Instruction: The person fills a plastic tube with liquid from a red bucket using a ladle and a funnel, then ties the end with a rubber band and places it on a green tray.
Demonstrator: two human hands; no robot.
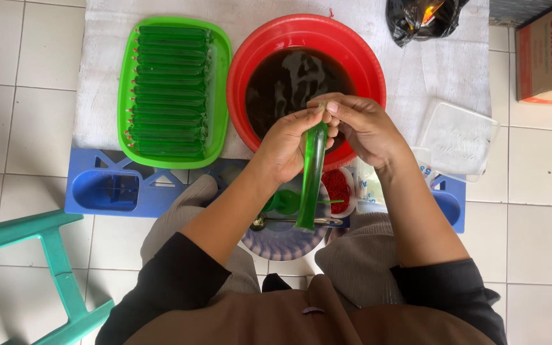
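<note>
My left hand (pixel 287 145) and my right hand (pixel 362 128) both pinch the top of a long thin plastic tube of green liquid (pixel 311 179), which hangs down over my lap. The hands are in front of a red basin (pixel 250 57) of dark liquid. Left of the basin, a green tray (pixel 222 96) holds several filled green tubes (pixel 168 89) laid in a row.
Basin and tray rest on a white cloth over a blue crate (pixel 107 191). Below my hands lie a patterned plate (pixel 282 243) with a green funnel (pixel 283 201), a spoon and a small cup of red bands (pixel 337 188). A clear lid (pixel 458 137), black bag (pixel 420 19), cardboard box (pixel 551 54) and teal stool (pixel 46 255) surround.
</note>
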